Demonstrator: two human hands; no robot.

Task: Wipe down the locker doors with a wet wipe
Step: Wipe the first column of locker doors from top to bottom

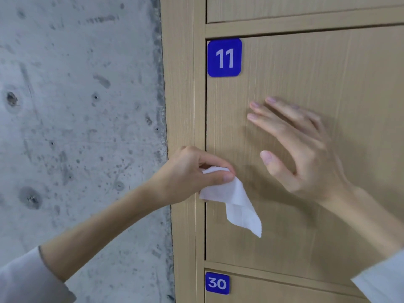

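head view.

wipe (234, 202): white, thin, soft and crumpled; upper part bunched, lower part hanging as a loose fold that tapers to a point at lower right. it lies in front of the left edge of door 11 (306, 149), partly over the dark gap between door and frame (183, 106).

left hand (192, 173): fingers curled, thumb and forefinger pinching the bunched top of the wipe. the wipe hangs below and to the right of this hand. the hand sits across the frame and the door's left edge; the forearm comes in from lower left, with a pale sleeve (28, 278) at the corner.

right hand (301, 149): spread wide, fingers straight and pointing up-left, thumb out below them, holding nothing. blurred; whether the fingertips touch the door cannot be told. it stands right of and above the wipe, apart from it. a white sleeve (384, 278) shows at lower right.

door 11: light wood grain, blue rounded plate (224, 57) with white "11" at its upper left corner.

lower door (273, 291): same wood grain, blue plate (217, 283) reading "30".

wall (76, 127): grey pitted concrete, left of the frame.
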